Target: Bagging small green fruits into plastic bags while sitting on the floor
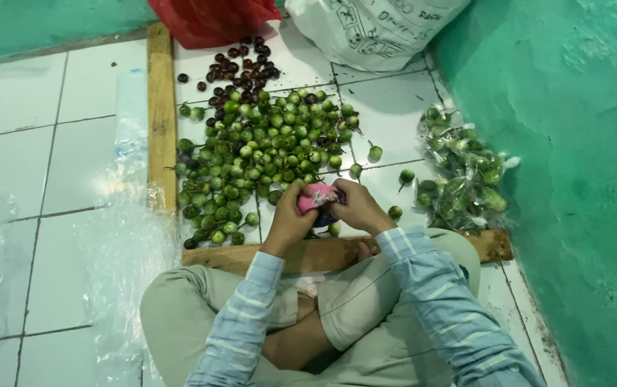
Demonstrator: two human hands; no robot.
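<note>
Fingers of the left hand curl closed around the left side of a small pink bundle, and those of the right hand pinch its other side, so both hands close on it together. The bundle sits between the two hands, raised just above the tiled floor and in front of the person's crossed legs; something dark shows just under it, too small to make out. Both wrists bend inward toward each other, palms roughly facing. Forearms in blue-and-white striped sleeves run back from the hands to the bottom edge, the elbows spread apart over knees in pale khaki trousers.

Just beyond the hands lies a wide heap of small round green fruits, with a smaller cluster of dark purple ones at its far end. A few green fruits lie loose near the right hand. A wooden slat borders the heap on the left and another runs under the forearms. Clear bags packed with green fruits lie to the right by the green wall. Crumpled clear plastic sheets cover the floor on the left. A red bag and a white sack stand at the far edge.
</note>
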